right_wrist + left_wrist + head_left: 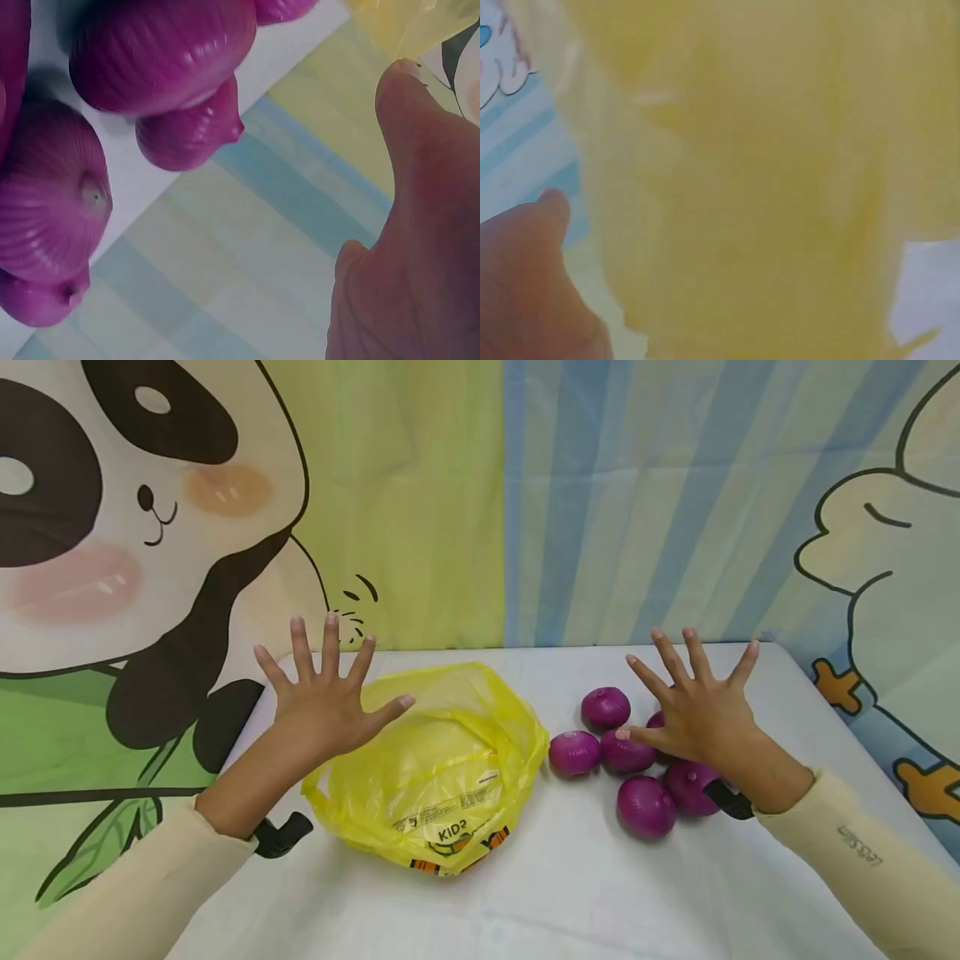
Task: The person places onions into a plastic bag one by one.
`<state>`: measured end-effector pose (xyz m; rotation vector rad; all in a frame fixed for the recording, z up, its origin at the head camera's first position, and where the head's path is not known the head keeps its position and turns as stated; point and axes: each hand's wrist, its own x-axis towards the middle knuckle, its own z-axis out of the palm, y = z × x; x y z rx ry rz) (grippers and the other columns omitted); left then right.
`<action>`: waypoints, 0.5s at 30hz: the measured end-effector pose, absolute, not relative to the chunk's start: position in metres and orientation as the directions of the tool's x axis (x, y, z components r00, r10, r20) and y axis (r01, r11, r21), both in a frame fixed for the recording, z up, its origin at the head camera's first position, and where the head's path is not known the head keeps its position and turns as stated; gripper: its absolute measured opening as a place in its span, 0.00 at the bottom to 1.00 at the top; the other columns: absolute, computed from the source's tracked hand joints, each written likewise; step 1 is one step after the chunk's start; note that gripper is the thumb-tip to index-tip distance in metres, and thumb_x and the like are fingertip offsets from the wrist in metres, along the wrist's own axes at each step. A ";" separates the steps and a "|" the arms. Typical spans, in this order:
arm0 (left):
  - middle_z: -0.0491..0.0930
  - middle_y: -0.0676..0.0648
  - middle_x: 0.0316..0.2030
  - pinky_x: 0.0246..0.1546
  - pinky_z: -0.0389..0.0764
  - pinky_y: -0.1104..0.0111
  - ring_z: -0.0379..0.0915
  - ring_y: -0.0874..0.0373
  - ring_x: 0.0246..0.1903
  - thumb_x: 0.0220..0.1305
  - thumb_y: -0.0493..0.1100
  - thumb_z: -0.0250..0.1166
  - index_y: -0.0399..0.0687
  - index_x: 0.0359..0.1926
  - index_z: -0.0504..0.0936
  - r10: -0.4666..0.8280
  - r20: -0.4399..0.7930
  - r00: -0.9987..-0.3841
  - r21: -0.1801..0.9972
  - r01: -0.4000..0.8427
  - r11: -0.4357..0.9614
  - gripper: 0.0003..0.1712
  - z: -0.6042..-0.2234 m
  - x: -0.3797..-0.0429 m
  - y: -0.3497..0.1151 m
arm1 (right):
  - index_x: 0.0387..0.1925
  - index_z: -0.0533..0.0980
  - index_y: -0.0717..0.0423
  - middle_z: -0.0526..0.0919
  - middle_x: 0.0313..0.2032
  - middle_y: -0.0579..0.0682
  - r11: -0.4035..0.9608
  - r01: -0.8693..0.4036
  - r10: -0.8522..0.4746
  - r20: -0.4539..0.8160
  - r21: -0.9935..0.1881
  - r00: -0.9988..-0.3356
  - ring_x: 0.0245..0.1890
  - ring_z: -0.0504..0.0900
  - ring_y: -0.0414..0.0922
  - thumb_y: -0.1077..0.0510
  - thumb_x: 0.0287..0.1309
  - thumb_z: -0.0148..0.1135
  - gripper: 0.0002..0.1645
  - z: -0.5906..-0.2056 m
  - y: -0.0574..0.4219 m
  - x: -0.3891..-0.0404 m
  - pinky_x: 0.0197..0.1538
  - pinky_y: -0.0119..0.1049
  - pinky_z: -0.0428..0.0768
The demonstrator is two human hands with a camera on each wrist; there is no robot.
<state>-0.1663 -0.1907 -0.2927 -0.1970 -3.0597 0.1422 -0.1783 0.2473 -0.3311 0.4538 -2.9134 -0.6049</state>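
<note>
A yellow plastic bag point(442, 777) lies with its mouth spread open on the white table, printed lettering on its near side. My left hand point(318, 706) is raised at the bag's left edge, fingers spread wide and holding nothing. In the left wrist view the yellow bag point(742, 180) fills most of the picture, with the left thumb point(540, 232) beside it. Several purple onions point(647, 807) sit grouped right of the bag. Over them my right hand point(697, 714) spreads its fingers, also holding nothing, and partly hides some. The right wrist view shows onions point(165, 52) close by.
The white table point(555, 893) ends at a back edge against a hanging cloth point(435, 510) with a printed panda point(255, 577) and blue stripes. Black wrist straps with camera mounts point(281, 835) show at both sleeves.
</note>
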 end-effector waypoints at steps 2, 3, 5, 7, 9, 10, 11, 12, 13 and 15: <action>0.15 0.35 0.70 0.47 0.08 0.33 -0.03 0.35 0.61 0.53 0.86 0.33 0.52 0.77 0.42 0.125 0.052 -0.991 -0.076 0.121 0.990 0.62 -0.290 -0.162 -0.193 | 0.76 0.49 0.42 0.35 0.75 0.61 0.871 -0.269 -0.324 0.069 0.412 -0.943 0.70 0.24 0.66 0.11 0.45 0.37 0.64 -0.332 0.246 -0.176 0.49 0.79 0.22; 0.16 0.34 0.71 0.46 0.09 0.32 -0.03 0.35 0.61 0.53 0.86 0.34 0.51 0.77 0.42 0.119 0.048 -0.992 -0.061 0.116 0.991 0.62 -0.289 -0.160 -0.195 | 0.76 0.49 0.42 0.35 0.75 0.61 0.873 -0.274 -0.327 0.068 0.403 -0.943 0.70 0.24 0.65 0.11 0.45 0.36 0.64 -0.332 0.245 -0.175 0.48 0.78 0.21; 0.19 0.31 0.71 0.46 0.11 0.30 0.00 0.32 0.62 0.54 0.86 0.36 0.49 0.77 0.40 0.102 0.039 -0.994 -0.018 0.102 0.995 0.63 -0.289 -0.156 -0.200 | 0.76 0.49 0.42 0.36 0.75 0.62 0.880 -0.287 -0.336 0.069 0.379 -0.939 0.71 0.25 0.66 0.11 0.45 0.34 0.64 -0.334 0.244 -0.172 0.48 0.77 0.19; 0.22 0.28 0.71 0.47 0.15 0.27 0.05 0.28 0.63 0.55 0.84 0.40 0.46 0.77 0.38 0.081 0.021 -0.996 0.039 0.082 0.996 0.63 -0.289 -0.154 -0.207 | 0.76 0.50 0.42 0.37 0.74 0.62 0.886 -0.305 -0.349 0.069 0.348 -0.934 0.71 0.28 0.67 0.10 0.44 0.34 0.64 -0.337 0.243 -0.169 0.48 0.76 0.18; 0.28 0.24 0.71 0.49 0.25 0.23 0.16 0.23 0.65 0.58 0.81 0.45 0.42 0.76 0.37 0.071 -0.008 -0.997 0.106 0.069 0.992 0.63 -0.290 -0.152 -0.214 | 0.75 0.52 0.42 0.39 0.74 0.63 0.894 -0.330 -0.368 0.077 0.303 -0.927 0.71 0.30 0.68 0.11 0.44 0.37 0.64 -0.342 0.244 -0.166 0.48 0.75 0.18; 0.32 0.23 0.70 0.51 0.32 0.23 0.22 0.22 0.66 0.59 0.79 0.48 0.40 0.76 0.37 0.073 -0.031 -0.997 0.151 0.068 0.986 0.63 -0.291 -0.151 -0.218 | 0.75 0.53 0.42 0.40 0.74 0.63 0.896 -0.341 -0.378 0.084 0.284 -0.922 0.71 0.32 0.68 0.11 0.44 0.39 0.64 -0.346 0.246 -0.165 0.49 0.75 0.18; 0.36 0.22 0.70 0.53 0.38 0.24 0.29 0.21 0.67 0.61 0.77 0.50 0.37 0.75 0.37 0.080 -0.056 -0.995 0.198 0.067 0.978 0.62 -0.292 -0.149 -0.221 | 0.75 0.54 0.42 0.40 0.74 0.63 0.898 -0.353 -0.387 0.090 0.262 -0.918 0.71 0.32 0.68 0.11 0.43 0.41 0.64 -0.350 0.248 -0.164 0.50 0.76 0.19; 0.39 0.22 0.70 0.55 0.44 0.26 0.35 0.22 0.67 0.62 0.75 0.51 0.35 0.75 0.37 0.088 -0.084 -0.993 0.245 0.065 0.967 0.62 -0.295 -0.149 -0.225 | 0.75 0.54 0.43 0.40 0.74 0.63 0.901 -0.364 -0.395 0.098 0.236 -0.913 0.71 0.34 0.68 0.12 0.44 0.44 0.63 -0.354 0.250 -0.163 0.50 0.75 0.18; 0.42 0.22 0.69 0.56 0.49 0.28 0.40 0.23 0.66 0.63 0.73 0.52 0.33 0.74 0.37 0.099 -0.105 -0.990 0.289 0.065 0.955 0.61 -0.297 -0.148 -0.228 | 0.75 0.54 0.43 0.40 0.74 0.63 0.903 -0.377 -0.403 0.104 0.207 -0.909 0.71 0.34 0.68 0.13 0.44 0.46 0.63 -0.359 0.252 -0.161 0.50 0.75 0.18; 0.45 0.23 0.69 0.57 0.56 0.32 0.46 0.25 0.65 0.64 0.72 0.52 0.31 0.74 0.36 0.116 -0.143 -0.983 0.370 0.056 0.927 0.61 -0.303 -0.145 -0.233 | 0.75 0.52 0.42 0.39 0.74 0.62 0.904 -0.399 -0.417 0.115 0.152 -0.902 0.71 0.34 0.68 0.16 0.46 0.50 0.62 -0.367 0.257 -0.158 0.51 0.74 0.18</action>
